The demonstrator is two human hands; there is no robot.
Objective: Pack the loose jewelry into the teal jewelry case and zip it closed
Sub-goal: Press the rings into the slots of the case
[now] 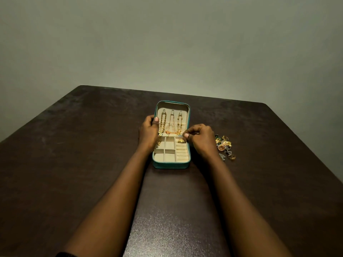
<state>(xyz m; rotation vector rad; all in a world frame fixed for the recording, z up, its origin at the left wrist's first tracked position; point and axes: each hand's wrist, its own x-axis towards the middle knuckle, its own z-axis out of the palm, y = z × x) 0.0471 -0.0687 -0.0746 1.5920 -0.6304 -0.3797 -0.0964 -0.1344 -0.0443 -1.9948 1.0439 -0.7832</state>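
Observation:
The teal jewelry case (170, 165) lies open in the middle of the dark table, lid tilted up at the back. Three gold chains (172, 123) hang inside the cream lid. My left hand (148, 132) grips the lid's left edge, thumb on the inside. My right hand (199, 138) is at the case's right side, fingertips pinched at a gold ring (181, 140) sitting at the top of the ring-roll column. A pile of loose jewelry (225, 146), gold and silver pieces, lies on the table just right of my right hand.
The dark brown table (74, 154) runs wide on both sides of the case. Its far edge meets a plain grey wall (167, 43). The right corner of the table drops off near the frame's right edge.

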